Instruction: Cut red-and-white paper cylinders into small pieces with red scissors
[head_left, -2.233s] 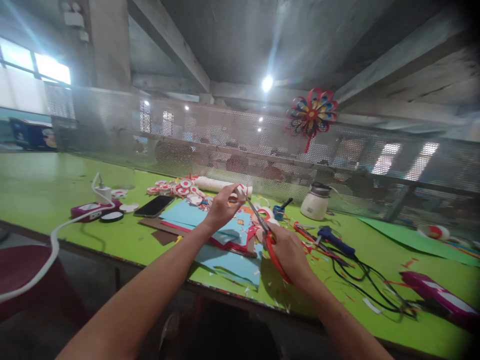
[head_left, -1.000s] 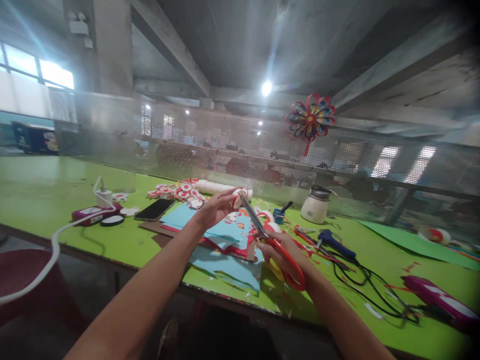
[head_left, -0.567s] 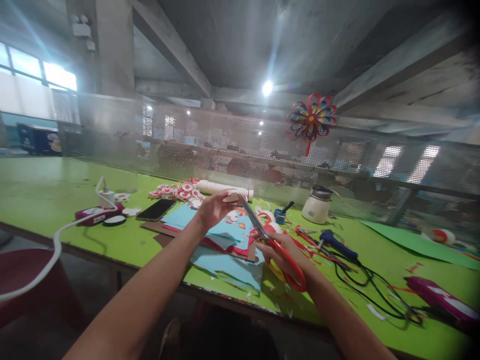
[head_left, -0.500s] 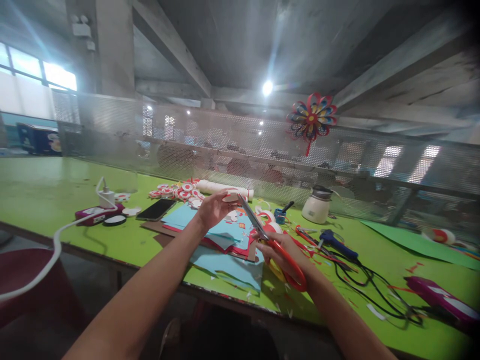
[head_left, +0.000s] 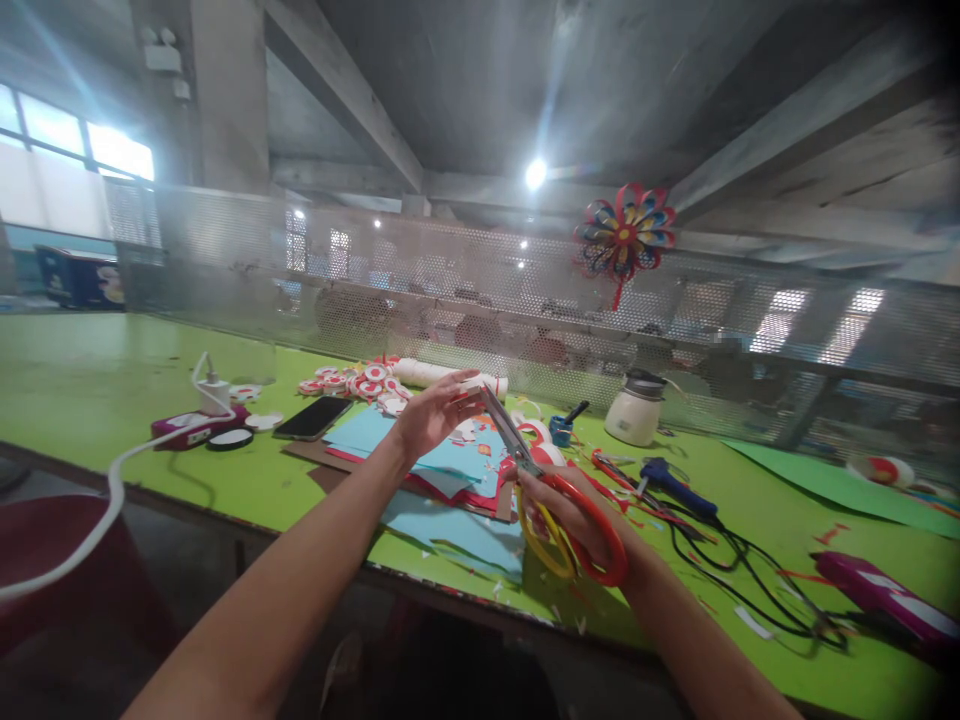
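My left hand (head_left: 435,415) pinches a small white and red paper piece (head_left: 469,386), raised over the stacked paper. A pair of scissors (head_left: 511,432) with red and yellow handles is in my right hand (head_left: 566,500), fingers through the loops. The blade tips meet the edge of the paper piece; whether they cut into it I cannot tell. Below lie light blue paper sheets (head_left: 457,547) on red and brown ones, with small cut scraps on top. Red and white paper rings (head_left: 544,453) lie behind my right hand.
Round red and white pieces (head_left: 375,374) lie beside a white roll (head_left: 427,374). Left are a phone (head_left: 313,418) and a power strip (head_left: 187,430). Right are a blue glue gun (head_left: 679,487), black cables (head_left: 739,560), a jug (head_left: 634,410) and green paper (head_left: 832,485). A mesh partition (head_left: 465,270) stands behind.
The scissors have opened wider, their handles spreading apart. The paper piece has tilted and risen slightly in my left hand.
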